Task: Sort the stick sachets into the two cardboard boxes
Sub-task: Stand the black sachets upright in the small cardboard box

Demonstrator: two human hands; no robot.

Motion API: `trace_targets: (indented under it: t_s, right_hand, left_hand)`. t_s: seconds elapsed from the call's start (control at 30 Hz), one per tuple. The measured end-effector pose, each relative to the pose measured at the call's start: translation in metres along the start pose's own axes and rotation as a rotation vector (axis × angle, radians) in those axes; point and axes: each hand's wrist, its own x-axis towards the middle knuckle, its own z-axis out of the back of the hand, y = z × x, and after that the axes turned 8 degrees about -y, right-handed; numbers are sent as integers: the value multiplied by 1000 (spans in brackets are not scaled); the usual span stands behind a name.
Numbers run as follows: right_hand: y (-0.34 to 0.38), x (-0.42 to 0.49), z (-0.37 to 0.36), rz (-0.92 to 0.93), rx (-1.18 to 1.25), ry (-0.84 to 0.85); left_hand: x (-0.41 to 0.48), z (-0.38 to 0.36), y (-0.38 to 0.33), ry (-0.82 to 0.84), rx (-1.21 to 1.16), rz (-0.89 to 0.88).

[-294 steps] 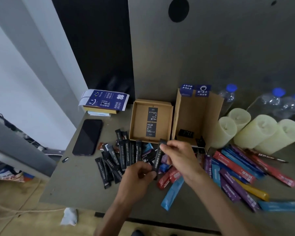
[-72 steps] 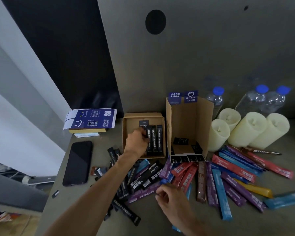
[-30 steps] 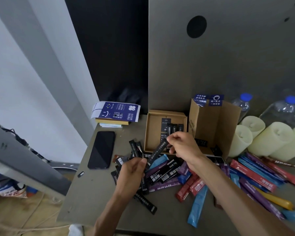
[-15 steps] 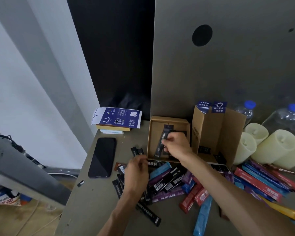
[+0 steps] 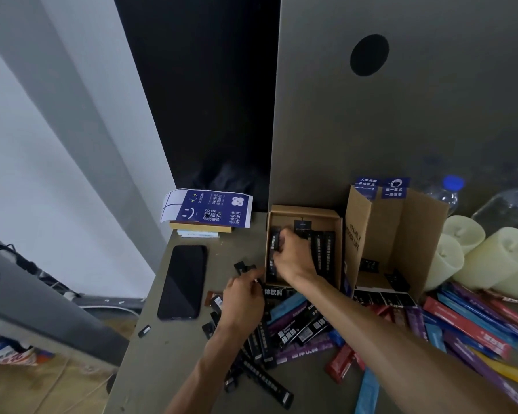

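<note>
Worktop (image 5: 162,354): flat grey surface that carries every item below.
Shallow brown cardboard box (image 5: 304,209): open-topped, at the back of the worktop against a grey upright board with a round hole (image 5: 401,121). It sits just beside the tall box on its right.
Tall brown cardboard box (image 5: 413,234): flaps raised, with blue printed tabs on the rear flaps.
Right hand (image 5: 295,259): reaches into the shallow box, fingers curled round a black stick sachet.
Black stick sachet (image 5: 274,245): inside the shallow box, lengthwise along its left wall, gripped by the right hand.
Filed black sachets (image 5: 323,252): a row lying side by side, lengthwise, in the right half of the shallow box.
Left hand (image 5: 243,303): just in front of the shallow box's left corner, fingers bent and narrow, pinching a second black sachet.
Second black sachet (image 5: 247,268): its end sticks out above the left fingers, outside the box.
Loose black sachets (image 5: 266,345): a jumbled pile on the worktop under and beside the left wrist.
Coloured sachets (image 5: 467,319): red, blue, purple and yellow sticks spread in front of the tall box and to its right.
Black smartphone (image 5: 183,282): face up, left of the pile.
Blue-and-white printed carton (image 5: 210,209): flat on a small stack of books at the back left.
Cream pillar candles (image 5: 491,258): lying right of the tall box.
Clear blue-capped bottles (image 5: 449,194): behind the candles.
</note>
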Motion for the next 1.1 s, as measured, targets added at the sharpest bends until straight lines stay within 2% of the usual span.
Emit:
trace_targets:
  t_s: [0.2,0.37,0.43,0.5,0.63,0.73,0.93,1.1]
  right_hand:
    - [-7,-6,0,90,-76,-42]
    - [-11,-10,4,147,-123,35]
    - [-13,-12,5,139,-88,56]
    - [-15,-18,9,146,-37,40]
    - [-22,-44,24,164,45,41]
    - [-29,-69,36,150,113,77]
    - [-26,-98,46,105,208,126]
    - [-8,-106,53,12,466,254]
  left_hand:
    - [-1,6,0,-37,3,-39]
    - [14,25,10,-233,73,95]
    - [27,31,11,-199,113,172]
    - [39,34,10,-93,94,252]
    - [51,33,8,-6,16,300]
    - [49,40,7,-58,-85,281]
    - [32,74,-23,-269,-332,148]
    - [22,79,-43,-239,-455,109]
